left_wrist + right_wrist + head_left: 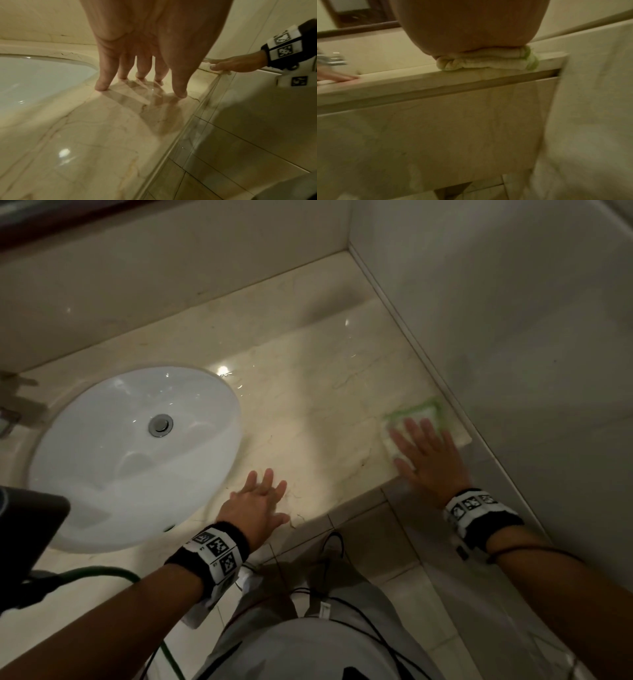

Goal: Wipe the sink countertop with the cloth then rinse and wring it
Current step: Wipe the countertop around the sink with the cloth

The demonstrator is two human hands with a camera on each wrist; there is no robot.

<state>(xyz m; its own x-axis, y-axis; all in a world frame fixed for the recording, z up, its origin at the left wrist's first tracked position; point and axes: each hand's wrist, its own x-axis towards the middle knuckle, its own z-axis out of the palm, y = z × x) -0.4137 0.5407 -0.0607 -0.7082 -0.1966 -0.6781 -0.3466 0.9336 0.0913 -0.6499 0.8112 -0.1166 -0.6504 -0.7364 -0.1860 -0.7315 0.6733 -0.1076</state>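
Observation:
A folded white cloth with a green border (pixel 416 416) lies at the near right corner of the beige marble countertop (pixel 308 392), close to the right wall. My right hand (pixel 423 450) presses flat on it with straight, spread fingers; the right wrist view shows the cloth (pixel 488 60) squashed under the palm at the counter's front edge. My left hand (pixel 262 498) rests flat on the counter just right of the white oval sink basin (pixel 113 446), its fingertips (pixel 101 86) touching the wet marble. It holds nothing.
The basin's metal drain (pixel 160 424) sits in the bowl. A tap (pixel 10 412) shows at the far left edge. A tiled wall (pixel 513 320) bounds the counter on the right. Below the front edge run a green hose (pixel 102 571) and black cables (pixel 359 611).

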